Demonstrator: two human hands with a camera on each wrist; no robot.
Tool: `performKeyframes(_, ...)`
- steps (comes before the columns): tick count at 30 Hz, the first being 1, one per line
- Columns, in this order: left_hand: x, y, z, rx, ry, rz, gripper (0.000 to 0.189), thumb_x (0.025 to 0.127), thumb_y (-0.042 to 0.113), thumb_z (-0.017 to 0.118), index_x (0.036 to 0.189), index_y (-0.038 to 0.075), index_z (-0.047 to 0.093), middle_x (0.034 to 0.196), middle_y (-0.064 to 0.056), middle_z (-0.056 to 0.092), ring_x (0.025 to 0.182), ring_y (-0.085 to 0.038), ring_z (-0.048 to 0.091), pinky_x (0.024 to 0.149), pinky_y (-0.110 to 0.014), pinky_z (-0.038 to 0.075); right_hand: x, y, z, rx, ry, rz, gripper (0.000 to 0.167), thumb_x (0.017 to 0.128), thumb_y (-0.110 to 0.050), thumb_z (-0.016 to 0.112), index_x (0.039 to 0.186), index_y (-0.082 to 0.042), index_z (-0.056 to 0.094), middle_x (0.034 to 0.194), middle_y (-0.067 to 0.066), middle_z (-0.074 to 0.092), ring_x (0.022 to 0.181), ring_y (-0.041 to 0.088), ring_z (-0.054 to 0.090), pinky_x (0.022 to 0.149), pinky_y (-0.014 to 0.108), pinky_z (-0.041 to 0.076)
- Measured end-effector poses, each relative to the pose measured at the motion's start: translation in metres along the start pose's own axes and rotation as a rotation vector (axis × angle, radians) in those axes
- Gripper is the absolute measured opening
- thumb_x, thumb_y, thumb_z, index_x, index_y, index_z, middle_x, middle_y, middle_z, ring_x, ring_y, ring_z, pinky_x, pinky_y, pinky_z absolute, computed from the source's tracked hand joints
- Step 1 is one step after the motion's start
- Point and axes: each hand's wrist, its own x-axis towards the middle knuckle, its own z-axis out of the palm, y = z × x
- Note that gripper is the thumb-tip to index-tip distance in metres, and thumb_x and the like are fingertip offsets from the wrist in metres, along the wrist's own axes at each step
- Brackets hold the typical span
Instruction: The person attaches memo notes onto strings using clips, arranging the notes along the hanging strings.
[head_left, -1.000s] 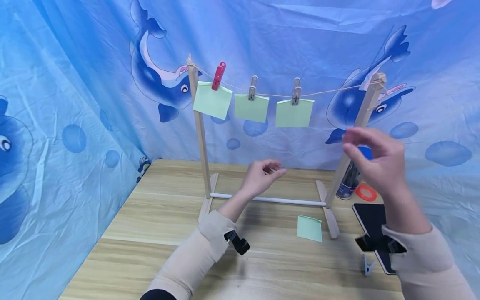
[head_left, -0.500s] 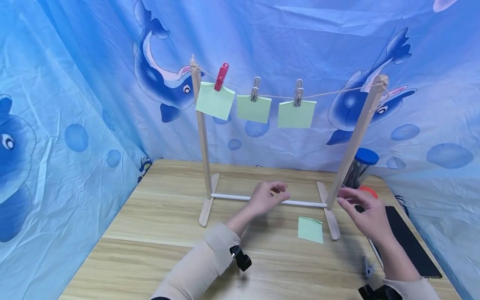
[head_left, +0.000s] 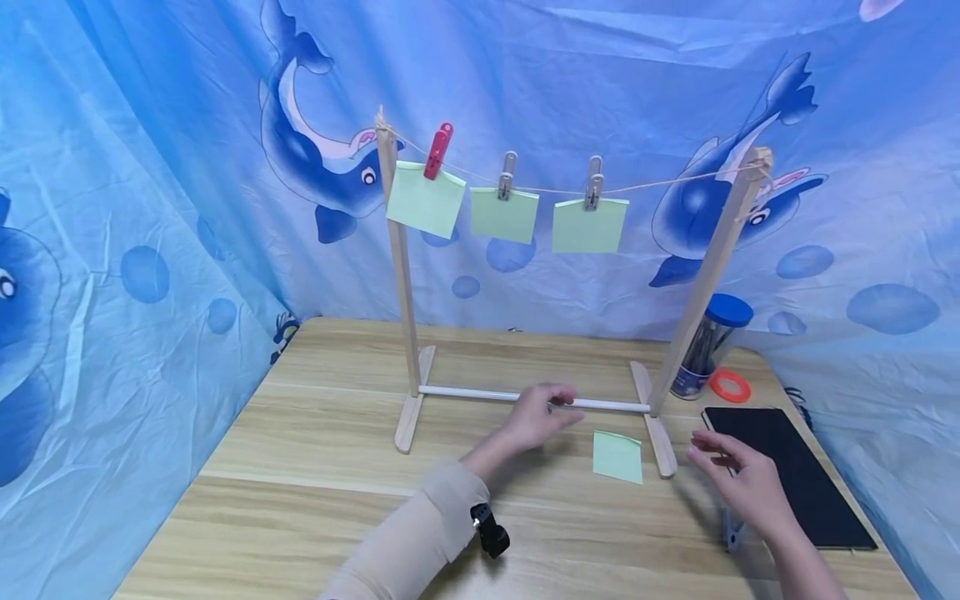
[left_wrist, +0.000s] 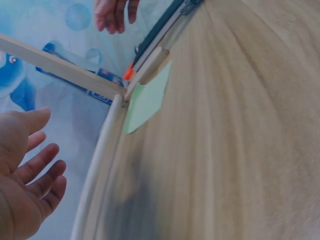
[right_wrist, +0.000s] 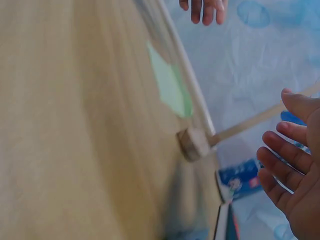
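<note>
A loose green paper note (head_left: 617, 457) lies on the table, its top edge folded. My left hand (head_left: 543, 414) hovers to its left, near the stand's white bar, fingers relaxed and holding nothing. To the note's right, my right hand (head_left: 746, 482) is above the table beside a grey-blue clothespin (head_left: 732, 531), also with nothing between its loosely bent fingers. In the right wrist view the right hand's fingers (right_wrist: 285, 160) are spread. On the string hang a green note (head_left: 423, 204) under a red clothespin (head_left: 438, 152), and two more notes under grey clothespins (head_left: 506, 177).
The wooden stand's posts (head_left: 708, 279) hold the string up. At the right stand a blue-lidded jar (head_left: 701, 354), an orange ring (head_left: 730, 386) and a black notebook (head_left: 802, 479). A blue whale-print curtain (head_left: 600, 67) hangs behind the table (head_left: 300, 467).
My right hand has come down from beside the right post to near the loose clothespin. The left hand has lowered and shifted slightly right, toward the loose note.
</note>
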Motion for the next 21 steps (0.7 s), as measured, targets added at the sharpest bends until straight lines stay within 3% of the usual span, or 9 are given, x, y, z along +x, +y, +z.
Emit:
performKeyframes(4,0.000,-0.006,0.008,0.003,-0.008,-0.010,0.036,0.093,0.025,0.076,0.122,0.003,0.070,0.119,-0.008,0.069,0.110,-0.020,0.064,0.094,-0.028,0.053,-0.011,0.012,-0.002,-0.053,-0.032,0.066,0.032,0.090,-0.016,0.079,0.116,0.001,0.071,0.105,0.017,0.074,0.090,-0.011,0.058,0.070,0.012,0.053)
performKeyframes(9,-0.002,-0.008,0.016,0.022,-0.010,-0.022,0.034,0.094,0.024,0.075,0.122,0.004,0.071,0.120,-0.007,0.068,0.111,-0.023,0.064,0.095,-0.030,0.053,-0.026,0.028,-0.003,-0.146,-0.131,0.177,0.043,0.090,-0.032,0.079,0.121,-0.003,0.070,0.113,0.016,0.073,0.090,0.010,0.063,0.067,0.020,0.053)
performKeyframes(14,0.001,-0.015,0.028,0.087,-0.020,-0.009,0.034,0.094,0.024,0.075,0.122,0.005,0.071,0.117,-0.008,0.069,0.109,-0.020,0.065,0.096,-0.028,0.051,-0.039,0.043,-0.001,-0.227,-0.180,0.144,0.051,0.083,-0.036,0.085,0.120,-0.004,0.071,0.113,0.012,0.072,0.094,0.021,0.064,0.069,0.025,0.053)
performKeyframes(17,0.003,-0.019,0.035,0.121,-0.027,0.020,0.035,0.092,0.024,0.076,0.121,0.004,0.071,0.115,-0.008,0.070,0.108,-0.019,0.065,0.097,-0.025,0.050,-0.043,0.047,-0.001,-0.247,-0.187,0.116,0.052,0.080,-0.036,0.087,0.119,-0.006,0.072,0.111,0.009,0.073,0.098,0.018,0.065,0.074,0.026,0.055)
performKeyframes(21,0.007,-0.021,0.047,0.191,-0.071,0.059,0.038,0.091,0.025,0.077,0.123,0.004,0.070,0.119,-0.007,0.069,0.114,-0.019,0.063,0.101,-0.025,0.047,-0.047,0.049,-0.003,-0.221,-0.205,0.084,0.045,0.077,-0.024,0.090,0.115,-0.006,0.073,0.104,0.004,0.072,0.082,0.003,0.058,0.065,0.022,0.051)
